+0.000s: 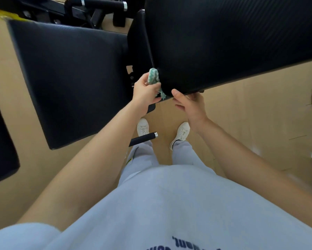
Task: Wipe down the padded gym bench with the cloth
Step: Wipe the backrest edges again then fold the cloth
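Looking straight down past a pale grey shirt [169, 204] and grey trousers to two white shoes [181, 132] on a tan floor [241, 123], and here is the action: the left hand [146, 92] is closed around a bunched green-and-white cloth [154, 77], pressing it against the rounded near corner of the black back pad [223, 42], which fills the upper right of the view and tilts up from that corner. The cloth sits right on the pad's edge, one ragged end hanging below the fingers. The right hand [190, 103] is just beside it, thumb up on the pad's lower rim and fingers curled underneath, gripping the pad itself. To the left lies the flat black seat pad [70, 78], apart from the hands, with a narrow gap and some metal hardware between the two pads. A black handle with a silver cap [144, 138] pokes out near the left shoe, and more dark frame tubing crosses the top
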A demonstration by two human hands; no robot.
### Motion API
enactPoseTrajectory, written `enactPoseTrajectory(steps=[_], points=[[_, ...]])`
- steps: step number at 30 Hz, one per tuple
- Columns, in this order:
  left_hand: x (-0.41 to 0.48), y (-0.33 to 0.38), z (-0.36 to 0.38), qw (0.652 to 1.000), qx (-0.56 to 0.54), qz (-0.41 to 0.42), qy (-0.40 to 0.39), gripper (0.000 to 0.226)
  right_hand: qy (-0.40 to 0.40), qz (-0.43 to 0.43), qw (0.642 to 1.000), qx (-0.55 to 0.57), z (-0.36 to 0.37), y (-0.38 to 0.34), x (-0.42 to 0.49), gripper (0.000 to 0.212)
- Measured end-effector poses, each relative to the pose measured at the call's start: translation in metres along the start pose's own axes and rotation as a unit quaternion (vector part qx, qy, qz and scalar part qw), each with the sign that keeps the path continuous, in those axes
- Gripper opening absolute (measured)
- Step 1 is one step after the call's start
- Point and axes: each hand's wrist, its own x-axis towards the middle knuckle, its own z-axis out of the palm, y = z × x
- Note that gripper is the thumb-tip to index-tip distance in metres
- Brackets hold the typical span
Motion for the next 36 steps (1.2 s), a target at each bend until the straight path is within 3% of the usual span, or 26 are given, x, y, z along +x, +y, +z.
enactPoseTrajectory(steps=[3,8,18,23,27,31,36], points=[[0.003,0.003,0.0,1.0,-0.025,0.008,-0.009,0.036,0.019,0.0,1.0,0.005,0.006,0.001,-0.001,0.067],[0.041,0.028,-0.003,0.998,-0.005,0.028,0.057,0.036,0.057,-0.012,0.998,-0.021,0.01,0.002,0.004,0.048],[0.116,0.1,-0.01,0.993,0.059,0.054,0.087,0.033,0.111,0.086,0.981,0.135,0.056,0.003,0.001,0.062],[0.148,0.144,-0.013,0.99,0.087,0.081,0.077,0.031,0.117,0.099,0.978,0.142,0.054,0.004,0.003,0.1],[0.165,0.168,-0.01,0.987,0.086,0.094,0.096,0.026,0.125,0.094,0.976,0.152,0.054,0.001,0.004,0.089],[0.165,0.164,-0.005,0.969,0.196,0.122,0.092,0.031,0.118,0.1,0.976,0.154,0.053,0.002,0.002,0.075],[0.149,0.146,-0.01,0.943,0.282,0.146,0.097,0.044,0.117,0.104,0.979,0.127,0.051,0.001,-0.002,0.09]])
